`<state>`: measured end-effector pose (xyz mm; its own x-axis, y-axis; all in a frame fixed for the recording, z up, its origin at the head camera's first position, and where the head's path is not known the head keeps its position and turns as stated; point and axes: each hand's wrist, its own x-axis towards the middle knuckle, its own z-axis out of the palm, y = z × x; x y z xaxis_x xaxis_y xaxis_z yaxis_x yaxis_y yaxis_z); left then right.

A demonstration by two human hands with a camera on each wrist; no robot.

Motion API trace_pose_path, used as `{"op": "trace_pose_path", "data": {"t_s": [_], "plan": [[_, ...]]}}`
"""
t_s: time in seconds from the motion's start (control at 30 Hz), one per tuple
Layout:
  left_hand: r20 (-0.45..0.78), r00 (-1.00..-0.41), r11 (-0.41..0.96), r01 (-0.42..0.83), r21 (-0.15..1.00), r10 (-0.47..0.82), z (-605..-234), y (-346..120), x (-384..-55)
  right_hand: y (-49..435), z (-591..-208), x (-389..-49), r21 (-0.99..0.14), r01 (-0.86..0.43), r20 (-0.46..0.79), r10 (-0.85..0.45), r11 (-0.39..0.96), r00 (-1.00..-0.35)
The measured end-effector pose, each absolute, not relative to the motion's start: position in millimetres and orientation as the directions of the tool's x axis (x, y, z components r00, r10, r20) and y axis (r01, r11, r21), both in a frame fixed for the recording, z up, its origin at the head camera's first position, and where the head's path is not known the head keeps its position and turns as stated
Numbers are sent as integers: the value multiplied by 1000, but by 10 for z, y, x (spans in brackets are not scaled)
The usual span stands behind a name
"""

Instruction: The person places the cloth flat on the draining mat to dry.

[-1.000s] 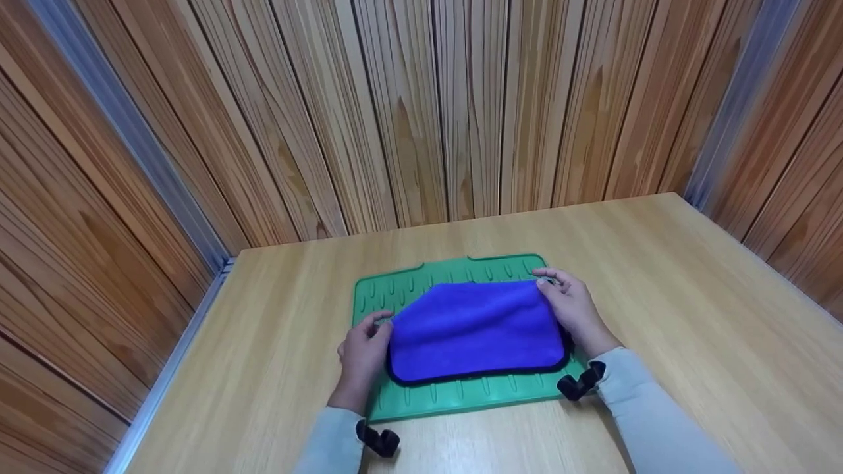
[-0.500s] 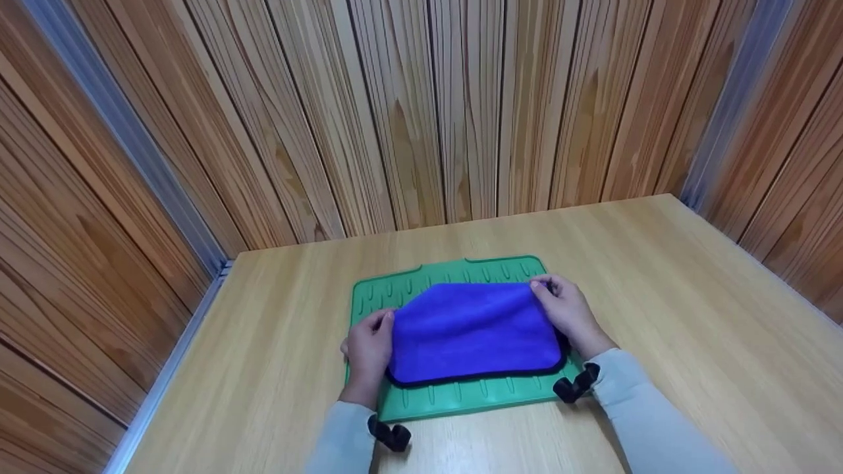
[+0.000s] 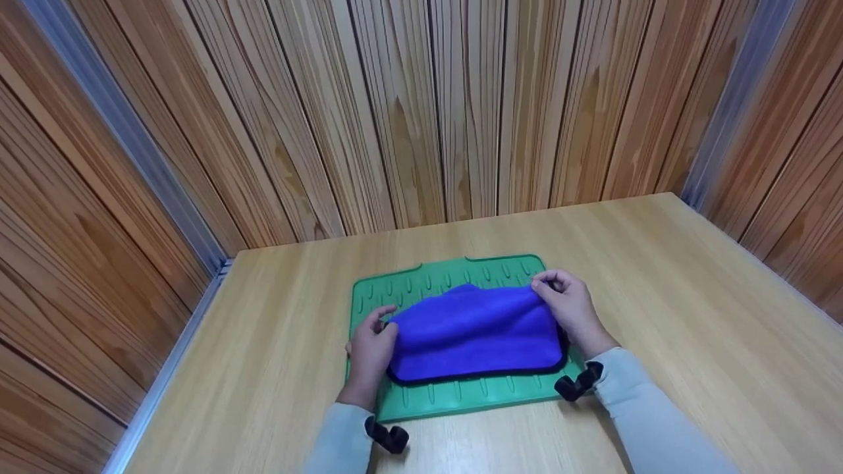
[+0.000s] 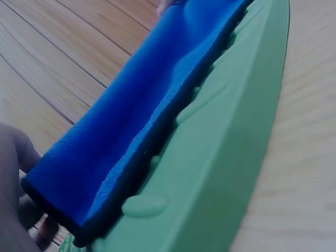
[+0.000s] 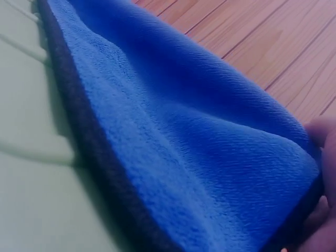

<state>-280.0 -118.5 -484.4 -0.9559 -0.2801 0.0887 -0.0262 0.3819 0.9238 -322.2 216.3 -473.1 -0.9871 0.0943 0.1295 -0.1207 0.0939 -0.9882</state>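
A blue microfibre cloth [image 3: 477, 336] with black edging lies folded over a green ridged mat [image 3: 454, 400]. Its far edge is raised between the two hands and bulges in the middle. My left hand [image 3: 370, 352] holds the cloth's left end, the thumb over the edge and the index finger stretched out a little apart from it. In the left wrist view, curled fingers [image 4: 31, 212] sit behind the black-trimmed end. At the far right corner, my right hand [image 3: 574, 309] pinches the cloth between thumb and fingers. The right wrist view shows slack folds in the cloth [image 5: 173, 121] leading to that grip.
The mat rests on a light wooden table [image 3: 263, 368]. Wood-panelled walls [image 3: 421, 118] stand behind and at both sides, with metal strips in the corners. Black wrist mounts [image 3: 387, 436] are strapped over the light sleeves.
My left hand pinched the edge half a second ago; its index finger and thumb have now spread. The cloth's far edge has sagged at the left and bunched up in the middle.
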Motion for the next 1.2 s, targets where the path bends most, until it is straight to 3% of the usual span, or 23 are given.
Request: {"op": "trace_pose_path", "data": {"t_s": [0.17, 0.3, 0.7, 1.0, 1.2], "plan": [[98, -969, 508, -32, 861, -228, -4864, -1163, -2794, 2212, -4780, -3282, -991, -2, 3, 3, 135, -1000], [120, -970, 551, -18, 835, -213, -4872, -1158, -2785, 2200, -4784, -3276, -976, -9, 4, -20, 216, -1000], [187, -910, 456, -2, 890, -370, -4857, -1213, -2799, 2180, -4782, -3228, -961, -187, 214, 120, 204, -969], [140, -967, 502, 14, 865, -214, -4892, -1182, -2807, 2205, -4794, -3252, -987, -114, 121, 59, 114, -991], [154, -973, 586, 25, 810, -171, -4907, -1171, -2792, 2203, -4792, -3249, -985, -33, 31, -15, 167, -999]]}}
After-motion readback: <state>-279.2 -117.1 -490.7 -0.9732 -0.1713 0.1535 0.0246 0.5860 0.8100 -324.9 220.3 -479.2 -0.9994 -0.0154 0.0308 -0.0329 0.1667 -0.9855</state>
